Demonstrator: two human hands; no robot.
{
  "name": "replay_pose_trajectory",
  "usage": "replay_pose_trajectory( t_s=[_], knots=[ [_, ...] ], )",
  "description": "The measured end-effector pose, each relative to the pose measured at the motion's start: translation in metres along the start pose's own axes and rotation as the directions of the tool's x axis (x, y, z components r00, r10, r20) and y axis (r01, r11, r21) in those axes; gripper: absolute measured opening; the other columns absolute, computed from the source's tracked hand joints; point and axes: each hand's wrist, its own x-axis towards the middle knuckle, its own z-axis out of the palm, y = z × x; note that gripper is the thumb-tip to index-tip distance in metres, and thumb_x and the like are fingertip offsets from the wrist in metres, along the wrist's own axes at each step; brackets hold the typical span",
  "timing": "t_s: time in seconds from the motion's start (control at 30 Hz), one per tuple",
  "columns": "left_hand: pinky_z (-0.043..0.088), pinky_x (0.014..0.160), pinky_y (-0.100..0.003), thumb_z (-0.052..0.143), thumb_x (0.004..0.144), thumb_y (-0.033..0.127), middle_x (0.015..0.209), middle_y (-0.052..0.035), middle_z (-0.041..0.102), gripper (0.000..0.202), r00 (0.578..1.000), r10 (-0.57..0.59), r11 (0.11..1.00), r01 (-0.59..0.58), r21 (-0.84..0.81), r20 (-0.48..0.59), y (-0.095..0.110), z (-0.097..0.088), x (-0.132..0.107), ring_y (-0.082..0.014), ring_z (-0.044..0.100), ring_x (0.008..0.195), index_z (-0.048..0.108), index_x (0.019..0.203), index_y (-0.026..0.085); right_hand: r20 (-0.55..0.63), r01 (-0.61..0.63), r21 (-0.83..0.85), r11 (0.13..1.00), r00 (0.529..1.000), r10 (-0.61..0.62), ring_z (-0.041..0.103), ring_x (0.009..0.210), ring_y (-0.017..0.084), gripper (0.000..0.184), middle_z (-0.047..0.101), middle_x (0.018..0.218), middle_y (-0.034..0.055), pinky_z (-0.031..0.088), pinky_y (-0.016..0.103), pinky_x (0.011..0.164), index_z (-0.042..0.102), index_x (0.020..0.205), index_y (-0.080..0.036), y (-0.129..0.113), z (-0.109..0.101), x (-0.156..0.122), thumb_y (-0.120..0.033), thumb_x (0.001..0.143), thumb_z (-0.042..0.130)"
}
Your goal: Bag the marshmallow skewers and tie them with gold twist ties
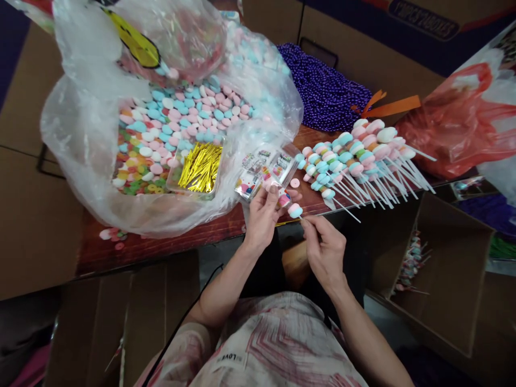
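My right hand (324,244) pinches a thin white stick that carries a pink and a blue marshmallow candy (295,210) at its tip. My left hand (264,212) is closed on a small round candy piece (284,200), held right beside the skewer's tip. Both hands hover over the near edge of the wooden table (201,236). Just beyond them lies a small clear tray of stickers (264,169).
A large clear plastic bag (169,113) holds loose pastel candies and a tray of gold twist ties (200,167). Finished candy skewers (358,156) are piled at the right. Purple bead strings (322,88) lie behind, a red bag (455,129) far right, a cardboard box (447,269) with skewers below.
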Motion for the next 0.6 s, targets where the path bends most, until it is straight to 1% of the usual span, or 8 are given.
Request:
replay_pose_trajectory(
  t_s=[0.13,0.2,0.27,0.37,0.5,0.6],
  knots=[
    [0.058,0.086,-0.034,0.078,0.077,0.053,0.087,-0.0077,0.078,0.04,0.999,-0.004,0.999,0.001,0.05,0.052,-0.008,0.003,-0.006,-0.0256,0.074,0.103,0.062,0.089,0.018,-0.065,0.096,-0.066,0.993,0.993,-0.1,0.063,0.07,0.015,0.015,0.068,0.078,0.0039,0.051,0.028,0.07,0.066,0.091,-0.02,0.003,0.012,0.0,-0.018,0.096,0.052],
    [0.058,0.087,-0.035,0.077,0.078,0.051,0.089,-0.0087,0.079,0.038,0.997,-0.012,0.998,0.007,0.062,0.074,-0.01,0.002,-0.008,-0.0254,0.074,0.103,0.063,0.09,0.018,-0.082,0.109,-0.059,0.992,0.99,-0.114,0.064,0.071,0.015,0.016,0.069,0.079,0.0042,0.051,0.028,0.07,0.066,0.092,-0.02,0.005,0.018,0.002,-0.018,0.096,0.051],
    [0.058,0.087,-0.036,0.079,0.077,0.05,0.091,-0.0095,0.079,0.039,0.995,-0.041,0.998,0.035,0.061,0.095,-0.008,0.0,-0.008,-0.0259,0.074,0.103,0.064,0.092,0.017,-0.071,0.072,-0.011,0.997,0.995,-0.072,0.062,0.066,0.013,0.015,0.068,0.077,0.0024,0.05,0.026,0.067,0.065,0.091,-0.02,0.005,0.019,0.003,-0.019,0.096,0.052],
    [0.058,0.088,-0.037,0.082,0.073,0.051,0.093,-0.0097,0.079,0.043,0.991,-0.085,0.996,0.082,0.035,0.099,0.0,-0.004,-0.005,-0.0278,0.074,0.105,0.064,0.091,0.017,-0.005,-0.022,0.062,0.998,1.0,0.022,0.056,0.058,0.01,0.013,0.063,0.069,-0.0015,0.046,0.024,0.061,0.065,0.088,-0.02,0.003,0.014,0.002,-0.022,0.096,0.055],
    [0.057,0.091,-0.039,0.082,0.073,0.051,0.092,-0.0076,0.078,0.042,0.997,-0.067,0.998,0.068,-0.019,0.049,0.007,-0.005,0.0,-0.0294,0.072,0.11,0.061,0.09,0.019,0.038,-0.121,0.101,0.987,0.992,0.118,0.05,0.053,0.009,0.016,0.056,0.061,-0.0045,0.042,0.024,0.056,0.065,0.086,-0.02,-0.001,0.008,-0.003,-0.027,0.096,0.056],
    [0.056,0.093,-0.04,0.08,0.076,0.049,0.094,-0.0078,0.078,0.039,0.995,-0.059,0.997,0.062,-0.042,0.076,0.003,-0.002,-0.001,-0.0293,0.071,0.113,0.062,0.092,0.019,0.044,-0.212,0.177,0.961,0.977,0.208,0.047,0.052,0.009,0.018,0.052,0.058,-0.0052,0.04,0.023,0.054,0.065,0.083,-0.02,-0.002,0.011,-0.003,-0.03,0.095,0.056]
  ],
)
